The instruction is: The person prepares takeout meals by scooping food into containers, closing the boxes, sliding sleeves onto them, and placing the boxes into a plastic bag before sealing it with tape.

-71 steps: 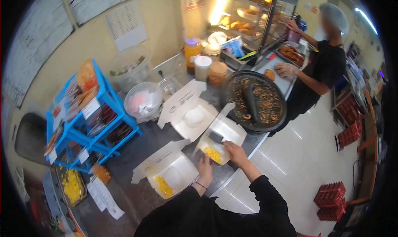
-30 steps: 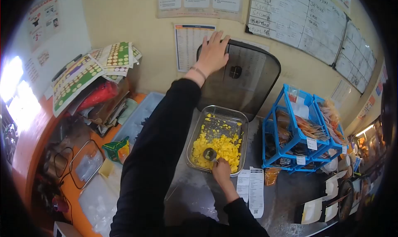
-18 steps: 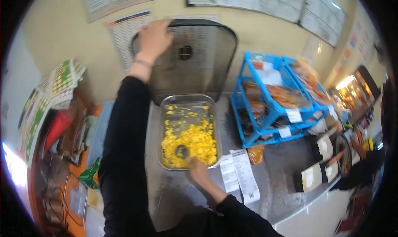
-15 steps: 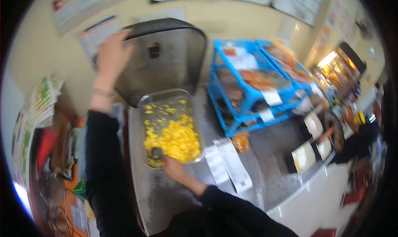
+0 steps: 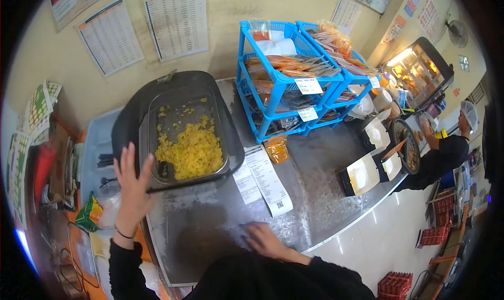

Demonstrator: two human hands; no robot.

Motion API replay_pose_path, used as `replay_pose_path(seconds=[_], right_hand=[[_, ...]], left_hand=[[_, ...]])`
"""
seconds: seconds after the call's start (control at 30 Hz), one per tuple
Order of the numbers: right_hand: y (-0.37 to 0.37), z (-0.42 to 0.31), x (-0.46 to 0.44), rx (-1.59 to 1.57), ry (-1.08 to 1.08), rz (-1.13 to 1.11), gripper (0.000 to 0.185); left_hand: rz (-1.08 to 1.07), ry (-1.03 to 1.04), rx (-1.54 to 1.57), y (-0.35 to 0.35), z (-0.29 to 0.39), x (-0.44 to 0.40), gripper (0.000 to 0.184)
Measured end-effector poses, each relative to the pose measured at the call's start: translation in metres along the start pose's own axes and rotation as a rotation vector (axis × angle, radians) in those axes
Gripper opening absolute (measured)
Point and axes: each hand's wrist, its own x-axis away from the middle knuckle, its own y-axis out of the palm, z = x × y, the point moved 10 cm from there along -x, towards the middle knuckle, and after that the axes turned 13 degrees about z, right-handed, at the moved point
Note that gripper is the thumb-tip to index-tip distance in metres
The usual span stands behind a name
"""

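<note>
A dark mesh cover (image 5: 126, 111) sits over the metal tray (image 5: 227, 161), and yellow chopped food (image 5: 191, 153) shows dimly through it. At the tray's near left corner a dark spoon or scoop (image 5: 167, 169) is visible under the mesh. My left hand (image 5: 134, 187) is open with fingers spread, at the cover's near left edge; whether it touches the cover I cannot tell. Low over the steel counter (image 5: 210, 231), near its front edge, my right hand (image 5: 265, 239) has its fingers apart and holds nothing. Two printed receipts (image 5: 269, 184) lie to the right of the cover.
Blue stacked baskets (image 5: 270, 103) hold several packets at the back. An orange packet (image 5: 276, 149) lies before them. Open boxes (image 5: 362, 176) and a round dark pan (image 5: 404, 147) stand right, near a co-worker (image 5: 446, 150). Left are a pale blue bin (image 5: 97, 137) and bags.
The mesh cover has come down from upright onto the tray. My left hand has lowered and opened. My right hand has left the scoop and moved toward the counter's front.
</note>
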Motion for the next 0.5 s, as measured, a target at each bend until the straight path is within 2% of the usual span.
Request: replay_pose_path(seconds=[0.1,0.2,0.37,0.47,0.5], right_hand=[[-0.046,0.042,0.043,0.159,0.203,0.076,0.038],[-0.078,0.056,0.059,0.205,0.292,0.153,0.035],[-0.114,0.042,0.044,0.187,0.192,0.263,0.032],[-0.159,0.046,0.025,0.209,0.096,0.325,0.026],[-0.185,0.047,0.009,0.244,0.011,0.372,0.024]], left_hand=[[-0.042,0.041,-0.067,0.047,-0.002,0.059,0.095],[-0.051,0.082,-0.132,0.089,-0.006,0.104,0.099],[0.008,0.123,-0.25,0.124,-0.008,0.145,0.087],[-0.148,0.081,-0.372,0.122,0.006,0.142,0.077],[-0.103,0.004,-0.344,0.113,0.009,0.132,0.074]])
